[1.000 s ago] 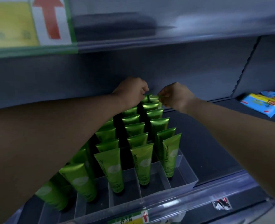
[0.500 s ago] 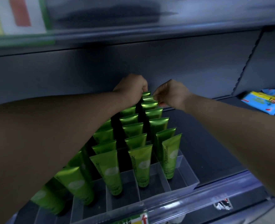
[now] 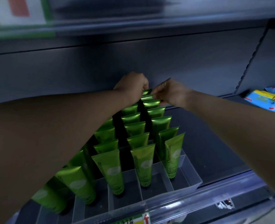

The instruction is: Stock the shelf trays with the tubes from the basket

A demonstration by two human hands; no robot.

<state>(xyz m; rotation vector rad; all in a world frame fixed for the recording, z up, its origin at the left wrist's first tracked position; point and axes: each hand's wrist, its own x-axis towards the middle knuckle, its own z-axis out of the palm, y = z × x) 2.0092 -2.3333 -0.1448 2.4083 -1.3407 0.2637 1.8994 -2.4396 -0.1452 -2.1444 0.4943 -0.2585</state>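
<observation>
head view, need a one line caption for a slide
Left hand and right hand grip the rearmost glossy green tubes in a clear plastic divided shelf tray.

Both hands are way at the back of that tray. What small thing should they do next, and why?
Probably settle the back tube upright in its lane of the tray, then let go. The right hand pinches its top edge, the left hand curls beside it, and the tubes in front already stand in line.

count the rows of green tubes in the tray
5: far-left row, second row, middle row, fourth row, far-right row, each marked at its front tube. The left arm may hide more.
</observation>
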